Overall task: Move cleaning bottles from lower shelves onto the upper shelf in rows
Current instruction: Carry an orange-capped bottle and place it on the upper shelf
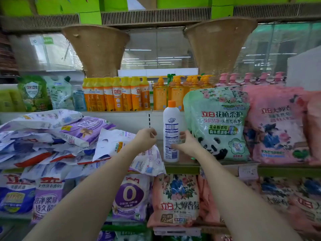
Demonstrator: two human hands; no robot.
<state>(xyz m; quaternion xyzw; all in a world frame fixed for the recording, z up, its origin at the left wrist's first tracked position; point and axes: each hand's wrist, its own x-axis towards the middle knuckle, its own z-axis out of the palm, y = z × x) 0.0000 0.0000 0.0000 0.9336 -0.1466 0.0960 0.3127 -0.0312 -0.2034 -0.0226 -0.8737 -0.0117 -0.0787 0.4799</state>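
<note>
A white Mr Muscle bottle [171, 131] with an orange cap is seen upright at frame centre on the middle shelf [182, 166], long axis vertical. It is touched from its right by the right hand [186, 145], fingers [175, 146] spread against its side. The left hand [145, 138], loosely curled and empty, is held just left of it.

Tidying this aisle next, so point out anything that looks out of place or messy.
The purple and white bags on the left lie slumped in a jumbled heap, not upright like the green bag. One white bottle stands alone among bags, the right hand at its side.
</note>
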